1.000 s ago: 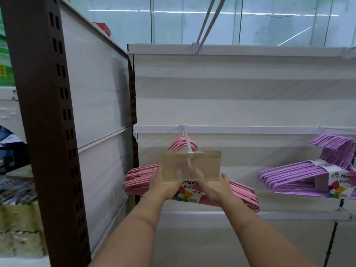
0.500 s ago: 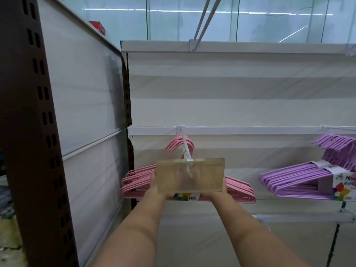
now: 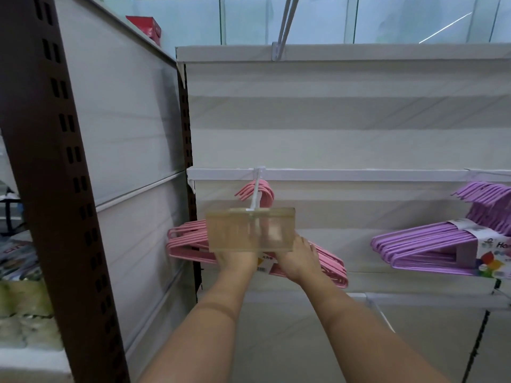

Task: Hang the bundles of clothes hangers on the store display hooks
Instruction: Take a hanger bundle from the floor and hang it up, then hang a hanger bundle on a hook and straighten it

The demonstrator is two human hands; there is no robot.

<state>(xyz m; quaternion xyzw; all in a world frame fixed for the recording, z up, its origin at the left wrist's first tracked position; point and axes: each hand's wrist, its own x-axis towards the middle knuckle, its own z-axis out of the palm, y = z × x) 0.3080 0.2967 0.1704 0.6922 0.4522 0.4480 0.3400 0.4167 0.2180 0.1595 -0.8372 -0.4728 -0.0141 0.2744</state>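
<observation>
Both hands, L (image 3: 235,261) & R (image 3: 297,258), gripping pink hanger bundle (image 3: 188,239), on hook (image 3: 255,193)

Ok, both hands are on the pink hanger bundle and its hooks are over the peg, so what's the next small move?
Probably let go. The pink hanger bundle already has its hooks looped over the display hook, behind the price tag holder. The left hand and right hand only hold it from below, so easing them off should leave it hanging.
</observation>
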